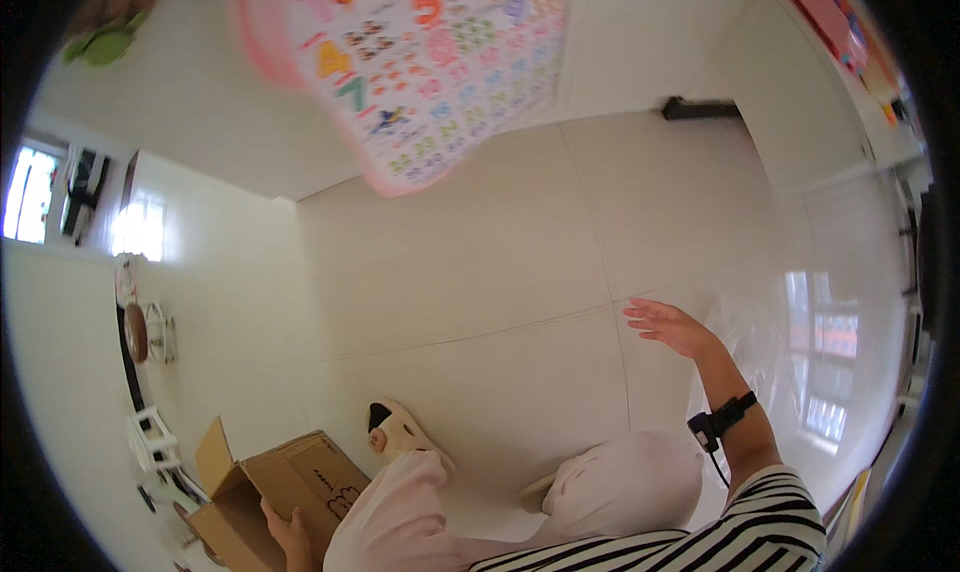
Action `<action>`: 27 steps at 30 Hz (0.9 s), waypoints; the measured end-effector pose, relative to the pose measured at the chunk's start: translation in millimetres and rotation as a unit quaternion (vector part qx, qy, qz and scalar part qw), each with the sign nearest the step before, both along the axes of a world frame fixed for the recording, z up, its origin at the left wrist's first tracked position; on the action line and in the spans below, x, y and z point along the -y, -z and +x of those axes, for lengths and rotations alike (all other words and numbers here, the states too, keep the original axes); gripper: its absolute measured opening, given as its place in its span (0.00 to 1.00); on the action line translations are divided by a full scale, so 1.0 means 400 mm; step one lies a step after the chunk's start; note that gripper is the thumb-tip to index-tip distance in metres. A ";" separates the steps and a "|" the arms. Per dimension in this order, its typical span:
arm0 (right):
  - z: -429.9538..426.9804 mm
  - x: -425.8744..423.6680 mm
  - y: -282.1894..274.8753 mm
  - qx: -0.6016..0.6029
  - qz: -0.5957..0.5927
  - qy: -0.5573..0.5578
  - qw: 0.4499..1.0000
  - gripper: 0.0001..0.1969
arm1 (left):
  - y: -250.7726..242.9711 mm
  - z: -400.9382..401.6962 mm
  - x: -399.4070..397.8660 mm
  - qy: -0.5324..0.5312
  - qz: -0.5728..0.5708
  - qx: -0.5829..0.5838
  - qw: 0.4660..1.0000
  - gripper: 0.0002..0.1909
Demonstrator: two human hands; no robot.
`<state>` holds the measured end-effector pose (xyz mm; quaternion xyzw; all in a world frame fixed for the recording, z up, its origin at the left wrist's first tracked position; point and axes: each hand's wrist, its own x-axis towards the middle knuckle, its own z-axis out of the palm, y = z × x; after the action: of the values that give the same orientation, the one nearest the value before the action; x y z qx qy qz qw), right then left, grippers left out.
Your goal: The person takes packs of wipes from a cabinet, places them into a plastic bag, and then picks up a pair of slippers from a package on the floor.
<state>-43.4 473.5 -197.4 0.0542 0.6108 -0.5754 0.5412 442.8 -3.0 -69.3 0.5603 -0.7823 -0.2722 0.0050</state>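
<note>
At the lower left, my left hand (286, 531) grips the edge of a cardboard box (300, 471) whose flaps stand open; the box bears drawn marks and writing. My right hand (664, 324) is raised over the floor at the right, fingers apart, with nothing in it. A black device is strapped round my right arm. Below that arm, a clear plastic sheet or bag (750, 347) lies on the tiled floor (465, 272). The inside of the box is mostly hidden.
A pink-edged number poster (442, 77) is at the top. A white cabinet (795, 92) stands at the upper right, with colourful items on top. White-legged stools or chairs (154, 437) stand along the left. My slippered foot (401, 429) is beside the box.
</note>
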 end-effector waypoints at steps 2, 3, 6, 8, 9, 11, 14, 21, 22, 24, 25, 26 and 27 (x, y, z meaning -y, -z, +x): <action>0.038 -0.034 0.023 0.006 0.001 0.011 1.000 0.27 | -0.011 -0.067 0.013 0.065 -0.003 -0.043 0.997 0.33; 0.052 -0.052 0.029 0.002 0.000 0.002 1.000 0.28 | -0.027 -0.145 -0.004 0.136 -0.051 -0.021 0.989 0.29; 0.087 -0.090 0.033 -0.009 -0.005 0.029 1.000 0.27 | -0.048 -0.314 0.011 0.250 -0.066 0.019 0.966 0.24; 0.107 -0.102 0.030 -0.020 -0.017 0.046 0.999 0.26 | -0.081 -0.434 0.013 0.287 -0.037 0.040 0.956 0.21; 0.119 -0.109 0.023 -0.034 -0.019 0.059 0.997 0.25 | -0.109 -0.517 -0.011 0.421 -0.071 0.099 0.899 0.19; 0.137 -0.112 0.012 -0.048 -0.036 0.064 0.996 0.24 | -0.114 -0.641 -0.053 0.593 -0.093 0.140 0.787 0.17; 0.149 -0.093 0.027 -0.117 -0.079 0.045 0.989 0.23 | -0.114 -0.797 -0.158 0.705 -0.065 0.106 0.698 0.17; 0.154 0.012 -0.067 -0.331 -0.024 -0.012 0.943 0.23 | -0.064 -0.895 -0.326 0.849 0.009 0.102 0.519 0.21; 0.151 0.018 -0.089 -0.332 -0.021 -0.011 0.943 0.23 | -0.061 -0.890 -0.319 0.863 0.026 0.111 0.492 0.23; 0.147 0.021 -0.128 -0.380 -0.012 -0.020 0.925 0.25 | -0.066 -0.866 -0.298 0.881 0.066 0.135 0.449 0.23; 0.146 0.019 -0.139 -0.380 -0.009 -0.021 0.925 0.25 | -0.065 -0.854 -0.287 0.893 0.104 0.161 0.406 0.23; 0.146 0.020 -0.148 -0.350 -0.014 -0.051 0.935 0.25 | -0.057 -0.844 -0.274 0.906 0.119 0.165 0.370 0.24; 0.144 0.015 -0.156 -0.321 -0.018 -0.079 0.943 0.26 | -0.063 -0.849 -0.275 0.907 0.118 0.163 0.370 0.24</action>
<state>14.3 467.5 -134.9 -0.1916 0.7444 -0.5282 0.3609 103.0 106.9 -44.0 -0.4574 -0.7664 -0.1061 -0.4383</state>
